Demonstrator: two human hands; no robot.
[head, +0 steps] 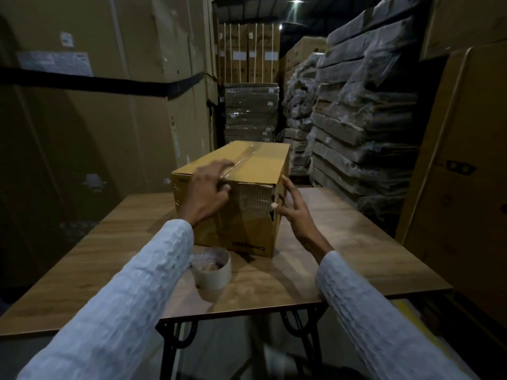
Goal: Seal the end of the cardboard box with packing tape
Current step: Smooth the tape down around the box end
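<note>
A long cardboard box (258, 165) lies on the wooden table (343, 242), its near end facing me. Clear tape runs along its top seam and over the near end, where the cardboard is torn at the right corner. My left hand (205, 193) presses on the box's near top edge, fingers over the top and thumb on the end face. My right hand (295, 209) rests against the box's near right corner with fingers spread, holding nothing. A roll of packing tape (212, 268) lies flat on the table just in front of the box, partly hidden by my left sleeve.
Tall cardboard cartons (96, 119) rise to the left of the table and another carton (461, 174) stands at the right. Stacks of plastic-wrapped flat packs (356, 127) fill the back right. A narrow aisle leads to a wrapped pallet stack (251, 113).
</note>
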